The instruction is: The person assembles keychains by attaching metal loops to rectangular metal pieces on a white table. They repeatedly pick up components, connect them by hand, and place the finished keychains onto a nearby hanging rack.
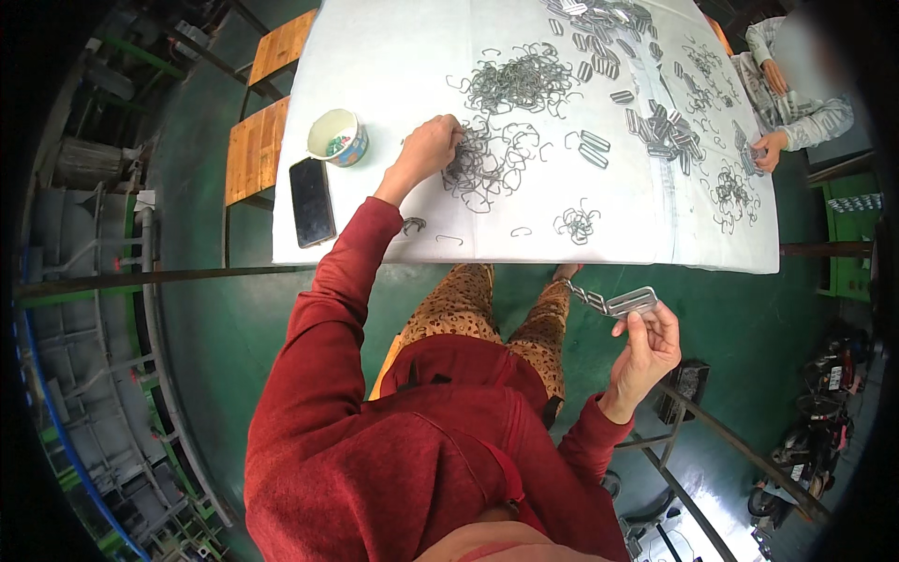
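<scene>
My left hand (431,148) reaches onto the white-covered table, fingers curled together at the left edge of a pile of bent wire hooks (487,169). What its fingertips hold, if anything, is hidden. Beyond that pile lies a larger heap of hooks (524,80). My right hand (646,356) is off the table's near edge, above my lap's right side. Between thumb and fingers it grips a flat slotted metal buckle (633,303), from which a short string of linked metal pieces (588,298) stretches left. A pair of similar buckles (594,149) rests right of the hooks.
A paper cup (338,138) with small coloured bits and a black phone (312,202) are at the table's left. More buckles (665,131) and a small hook cluster (577,223) lie to the right. Another person's hand (771,150) touches buckles at the right edge. Wooden stools (256,150) stand left.
</scene>
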A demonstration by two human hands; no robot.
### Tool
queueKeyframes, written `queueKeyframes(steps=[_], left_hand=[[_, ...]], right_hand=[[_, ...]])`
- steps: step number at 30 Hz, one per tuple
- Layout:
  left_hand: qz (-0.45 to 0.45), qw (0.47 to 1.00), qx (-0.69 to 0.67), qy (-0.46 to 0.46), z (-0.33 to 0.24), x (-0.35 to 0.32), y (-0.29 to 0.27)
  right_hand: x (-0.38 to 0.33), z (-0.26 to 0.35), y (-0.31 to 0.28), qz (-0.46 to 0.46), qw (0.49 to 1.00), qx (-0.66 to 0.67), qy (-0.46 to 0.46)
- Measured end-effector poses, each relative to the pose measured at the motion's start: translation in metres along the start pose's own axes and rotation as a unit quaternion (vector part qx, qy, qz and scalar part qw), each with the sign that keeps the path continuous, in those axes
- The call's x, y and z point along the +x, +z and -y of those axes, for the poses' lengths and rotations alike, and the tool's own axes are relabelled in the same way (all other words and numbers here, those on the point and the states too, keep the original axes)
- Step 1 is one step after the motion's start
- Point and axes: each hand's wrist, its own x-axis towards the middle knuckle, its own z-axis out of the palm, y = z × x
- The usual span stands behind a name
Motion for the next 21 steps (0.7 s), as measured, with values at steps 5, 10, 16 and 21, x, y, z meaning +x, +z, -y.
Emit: queueKeyframes(steps=[5,10,16,21], left_hand=[[0.038,0.998,-0.038,0.04,0.007,0.027,-0.013],[-0.082,0.995,-0.038,-0.033,0.034,0.089,-0.011],[-0.07,0.992,0.074,-0.069,0.027,0.108,0.018],[-0.104,0.992,0.064,0.011,0.039,0.087,0.032]], right_hand=[[-0.002,0.003,-0.003,0.002,1.0,-0.004,-0.014],[-0.006,0.009,-0.005,-0.011,1.0,-0.007,-0.01],[-0.006,0.006,-0.005,-0.013,1.0,-0.013,-0.018],[-0.006,0.007,-0.001,0.001,1.0,-0.013,-0.021]])
